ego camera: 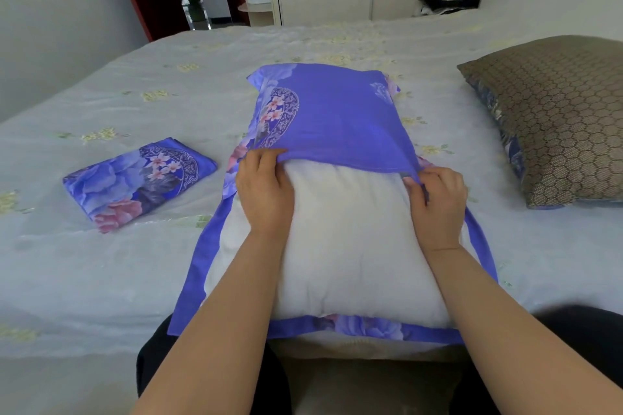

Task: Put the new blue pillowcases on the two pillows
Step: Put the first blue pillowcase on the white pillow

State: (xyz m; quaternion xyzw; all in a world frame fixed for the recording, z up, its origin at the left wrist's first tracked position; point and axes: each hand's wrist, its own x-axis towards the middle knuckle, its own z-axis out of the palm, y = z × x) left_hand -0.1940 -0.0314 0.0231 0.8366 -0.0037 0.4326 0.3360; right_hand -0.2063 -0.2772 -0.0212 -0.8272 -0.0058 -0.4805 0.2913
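Left hand [264,184] and right hand [438,195] both pinching open edge of blue pillowcase [333,114], half covering white pillow [340,246] on bed [101,280]; second pillowcase [138,184] lying folded at left

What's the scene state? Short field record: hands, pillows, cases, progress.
left hand: grips case hem
right hand: pinches case hem
white pillow: on bed, far part covered, near part bare
case: partly pulled over white pillow
folded case: on bed, left of pillow, untouched
brown pillow: on bed at right, no new case
progress: first case partly on, second not started
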